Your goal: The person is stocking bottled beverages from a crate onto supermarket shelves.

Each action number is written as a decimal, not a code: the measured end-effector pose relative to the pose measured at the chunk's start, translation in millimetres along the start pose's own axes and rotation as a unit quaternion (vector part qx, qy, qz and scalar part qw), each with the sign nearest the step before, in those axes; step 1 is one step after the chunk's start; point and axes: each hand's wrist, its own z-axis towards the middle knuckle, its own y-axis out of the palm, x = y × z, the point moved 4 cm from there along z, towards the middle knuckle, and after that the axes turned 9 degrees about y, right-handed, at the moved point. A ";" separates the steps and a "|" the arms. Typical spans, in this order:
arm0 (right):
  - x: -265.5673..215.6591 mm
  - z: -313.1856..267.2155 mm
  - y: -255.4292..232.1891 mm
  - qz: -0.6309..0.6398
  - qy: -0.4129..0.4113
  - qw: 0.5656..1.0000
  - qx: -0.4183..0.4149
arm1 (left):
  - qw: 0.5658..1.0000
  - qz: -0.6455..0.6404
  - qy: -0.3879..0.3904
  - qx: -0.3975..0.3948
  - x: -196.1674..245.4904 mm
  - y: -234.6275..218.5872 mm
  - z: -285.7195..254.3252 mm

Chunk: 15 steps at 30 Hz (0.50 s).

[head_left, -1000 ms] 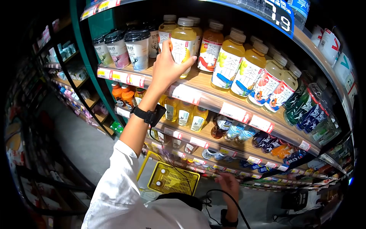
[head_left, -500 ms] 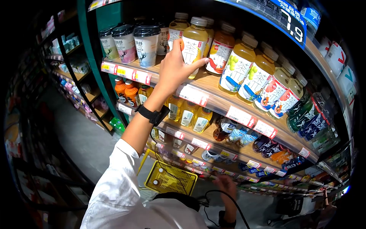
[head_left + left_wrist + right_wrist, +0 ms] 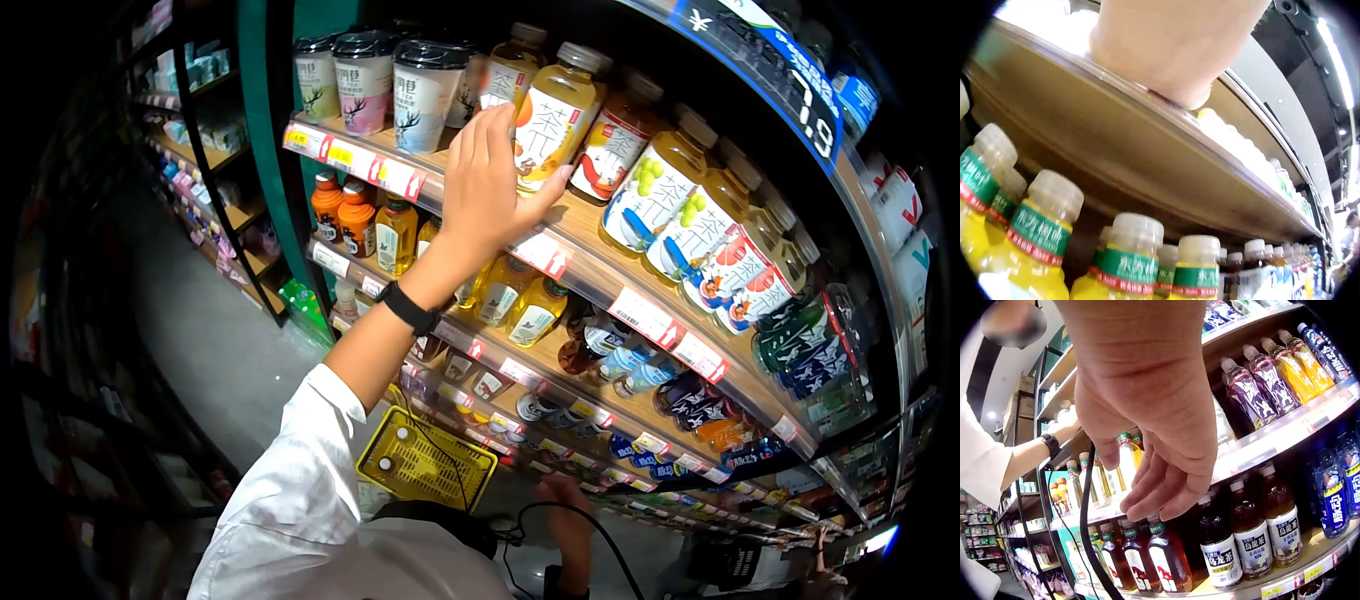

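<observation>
My left hand (image 3: 490,185) reaches to the upper shelf, fingers straight and thumb spread, right at the front of a pale-yellow tea bottle (image 3: 551,118) with a white label. The bottle stands on the shelf, and the fingertips overlap its left side. Another pale bottle (image 3: 508,72) is behind the fingers. To the right is an amber tea bottle (image 3: 612,143) with a red-edged label. In the left wrist view only the base of the hand shows. Low in the head view, my right hand (image 3: 565,515) hangs with loosely bent fingers, holding nothing; a black cable (image 3: 1087,506) runs beside it.
Lidded paper cups (image 3: 425,95) stand left of the bottles, grape-label bottles (image 3: 645,190) to the right. Price tags line the shelf edge (image 3: 640,312). Lower shelves hold more drinks. A yellow shopping basket (image 3: 425,455) stands on the floor below. The aisle (image 3: 240,380) lies left.
The head view has shifted, so the shelf appears tilted more. My left hand stays by the same bottle, with more of its fingers now showing straight. The right hand still hangs low.
</observation>
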 end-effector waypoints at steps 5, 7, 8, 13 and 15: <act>17.8 -8.8 11.7 -0.041 0.014 0.998 -0.037 | 0.992 0.060 0.023 -0.105 -2.6 -14.0 -89.8; 26.4 -8.9 15.5 -0.064 0.011 0.996 -0.068 | 0.990 0.058 0.021 -0.124 -3.7 -16.6 -133.4; 33.3 -8.6 17.3 -0.081 0.000 0.992 -0.094 | 0.988 0.053 0.002 -0.142 -0.2 -25.9 -150.6; 38.0 4.1 20.3 -0.136 0.015 0.982 -0.132 | 0.939 -0.044 -0.156 -0.303 32.3 -91.0 -289.9; 45.3 14.1 24.6 -0.159 0.072 0.972 -0.160 | 0.895 -0.015 -0.262 -0.360 46.0 -125.8 -357.0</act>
